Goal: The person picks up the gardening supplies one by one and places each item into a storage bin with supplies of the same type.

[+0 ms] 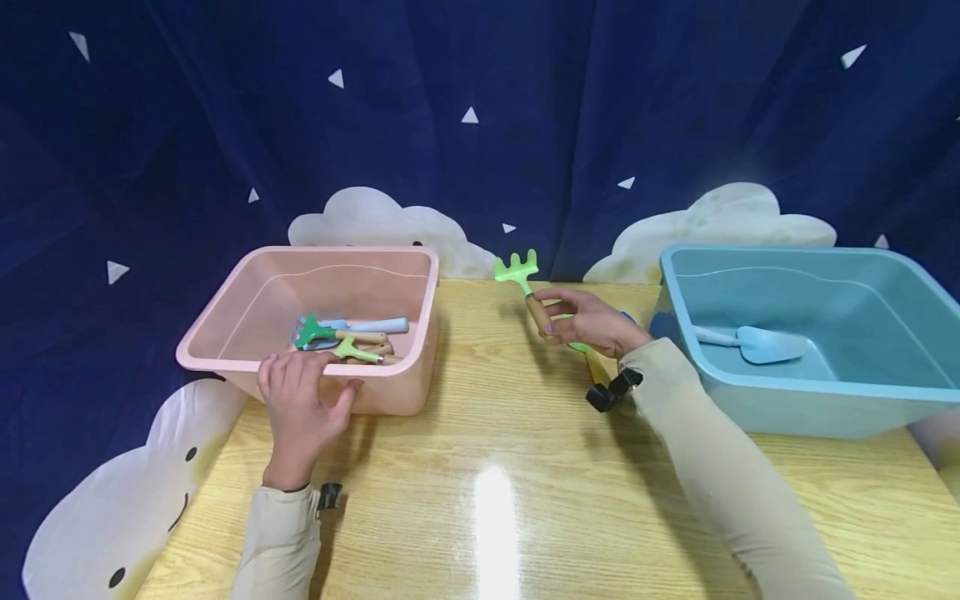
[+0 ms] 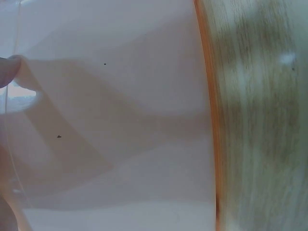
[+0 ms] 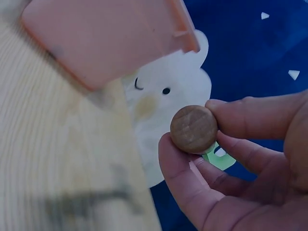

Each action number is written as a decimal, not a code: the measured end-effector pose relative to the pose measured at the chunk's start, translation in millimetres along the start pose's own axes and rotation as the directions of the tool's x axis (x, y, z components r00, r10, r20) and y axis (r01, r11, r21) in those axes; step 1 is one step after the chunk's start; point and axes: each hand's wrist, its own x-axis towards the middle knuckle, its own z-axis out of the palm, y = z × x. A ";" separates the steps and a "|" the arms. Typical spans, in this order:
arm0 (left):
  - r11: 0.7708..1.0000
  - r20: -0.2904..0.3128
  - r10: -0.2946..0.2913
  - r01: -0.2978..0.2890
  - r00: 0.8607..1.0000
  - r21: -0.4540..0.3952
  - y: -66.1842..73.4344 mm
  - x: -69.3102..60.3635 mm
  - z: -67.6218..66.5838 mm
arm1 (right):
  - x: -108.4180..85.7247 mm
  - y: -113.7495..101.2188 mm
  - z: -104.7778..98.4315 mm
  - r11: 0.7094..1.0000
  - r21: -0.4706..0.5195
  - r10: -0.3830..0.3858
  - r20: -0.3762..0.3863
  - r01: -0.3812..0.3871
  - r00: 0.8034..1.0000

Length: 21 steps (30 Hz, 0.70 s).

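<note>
My right hand (image 1: pixel 592 323) pinches the wooden handle of a small light-green garden rake (image 1: pixel 517 271), held above the table with its prongs upward. The round handle end (image 3: pixel 194 129) shows between thumb and fingers in the right wrist view. At the left, my left hand (image 1: pixel 303 408) holds the near rim of a pink bin (image 1: pixel 427 350), fingers over the edge and thumb on the outer wall. Inside that bin lie several small garden tools, among them a dark-green rake (image 1: pixel 309 332), a light-green rake (image 1: pixel 348 348) and a light-blue-handled tool (image 1: pixel 382 326).
A blue bin (image 1: pixel 817 400) stands at the right with a light-blue trowel (image 1: pixel 772 344) in it. Behind my right wrist, a yellow-handled tool (image 1: pixel 596 367) lies partly hidden on the wooden table (image 1: pixel 420 483). A dark-blue curtain (image 1: pixel 525 125) hangs behind.
</note>
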 end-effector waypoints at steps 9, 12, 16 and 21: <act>1.000 -0.005 0.005 -0.005 1.000 -0.001 -0.1 0.5 0.6 | -7.3 -40.2 8.6 0.997 -0.061 -0.039 -0.008 0.039 0.999; 1.000 -0.005 0.004 -0.004 1.000 0.003 -0.4 0.3 0.6 | -6.5 -52.3 10.0 0.995 -0.084 -0.051 -0.015 0.050 0.999; 1.000 -0.002 0.006 -0.006 1.000 0.005 -0.6 0.4 1.0 | -6.3 -65.9 10.7 0.992 -0.106 -0.071 -0.003 0.070 0.997; 1.000 -0.007 0.010 -0.010 1.000 0.000 -0.8 0.4 1.2 | -9.3 -80.6 13.7 0.987 -0.119 -0.105 0.008 0.105 0.994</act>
